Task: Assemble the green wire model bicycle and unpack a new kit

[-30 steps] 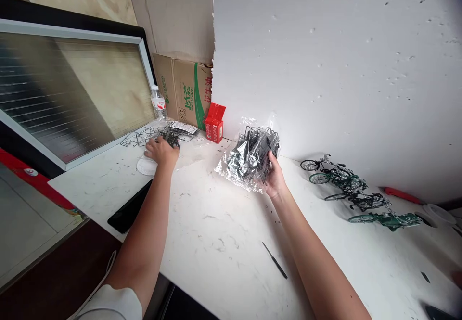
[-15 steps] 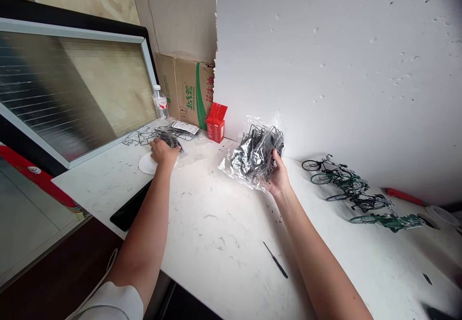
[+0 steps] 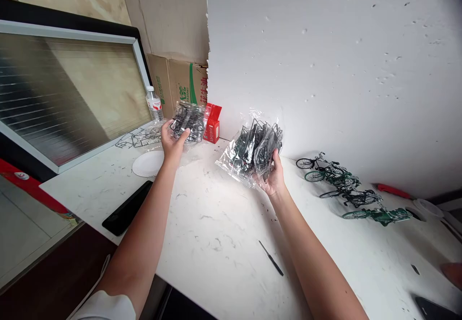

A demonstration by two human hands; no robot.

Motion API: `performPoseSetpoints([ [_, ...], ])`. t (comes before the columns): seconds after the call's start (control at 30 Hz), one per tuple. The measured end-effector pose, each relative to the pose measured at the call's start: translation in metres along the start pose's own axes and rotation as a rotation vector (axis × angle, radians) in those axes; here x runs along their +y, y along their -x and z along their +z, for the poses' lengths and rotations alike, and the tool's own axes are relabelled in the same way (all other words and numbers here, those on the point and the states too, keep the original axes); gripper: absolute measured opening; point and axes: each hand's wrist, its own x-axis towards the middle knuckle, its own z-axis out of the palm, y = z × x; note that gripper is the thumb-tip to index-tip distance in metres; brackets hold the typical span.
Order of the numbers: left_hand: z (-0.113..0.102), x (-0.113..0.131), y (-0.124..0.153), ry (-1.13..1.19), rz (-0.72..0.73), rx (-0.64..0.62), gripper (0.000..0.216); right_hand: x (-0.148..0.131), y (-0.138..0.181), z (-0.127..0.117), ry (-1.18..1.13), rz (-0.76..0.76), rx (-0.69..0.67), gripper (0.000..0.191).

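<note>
My right hand point(image 3: 272, 178) grips a clear plastic bag of dark grey part frames point(image 3: 252, 149) and holds it just above the white table point(image 3: 216, 233). My left hand point(image 3: 172, 142) is raised over the table's far left and is closed on a smaller clear bag of black parts point(image 3: 187, 120). Empty wire-like part frames point(image 3: 135, 139) lie on the table behind the left hand. A white round disc point(image 3: 147, 163) lies below it.
Several small model bicycles point(image 3: 342, 190) lie at the right by the white foam wall. A thin black tool point(image 3: 270, 258) lies between my arms. A black phone point(image 3: 126, 208), a red carton point(image 3: 212, 123), a water bottle point(image 3: 154, 104) and a cardboard box point(image 3: 176, 86) stand at the left.
My left hand has lifted from the table with a small bag of black parts in it. The right hand has raised its bag slightly.
</note>
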Motion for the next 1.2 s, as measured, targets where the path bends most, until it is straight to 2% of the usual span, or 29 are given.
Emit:
performPoseSetpoints([
  [0.17,0.033,0.006,0.027,0.245,-0.277,-0.282,0.093,0.005,-0.001,-0.004,-0.058,-0.056,-0.001,0.058],
  [0.27,0.048,0.009,0.043,0.288,-0.354,-0.386,0.088,0.006,-0.003,-0.011,-0.094,-0.089,0.023,0.054],
  [0.5,0.059,0.021,0.055,0.339,-0.447,-0.440,0.087,0.004,-0.006,-0.021,-0.106,-0.127,0.055,0.042],
  [0.67,0.065,0.035,0.062,0.430,-0.440,-0.531,0.078,0.000,-0.003,-0.017,-0.087,-0.129,0.042,0.048],
  [0.87,0.076,0.034,0.081,0.461,-0.634,-0.592,0.057,-0.008,0.004,-0.009,0.007,-0.136,0.069,0.057],
  [1.03,0.076,0.037,0.083,0.512,-0.720,-0.619,0.059,-0.011,0.008,-0.005,0.002,-0.088,0.093,0.059],
  [1.2,0.068,0.051,0.076,0.588,-0.824,-0.682,0.072,-0.017,0.014,-0.002,-0.097,-0.062,-0.007,0.062],
])
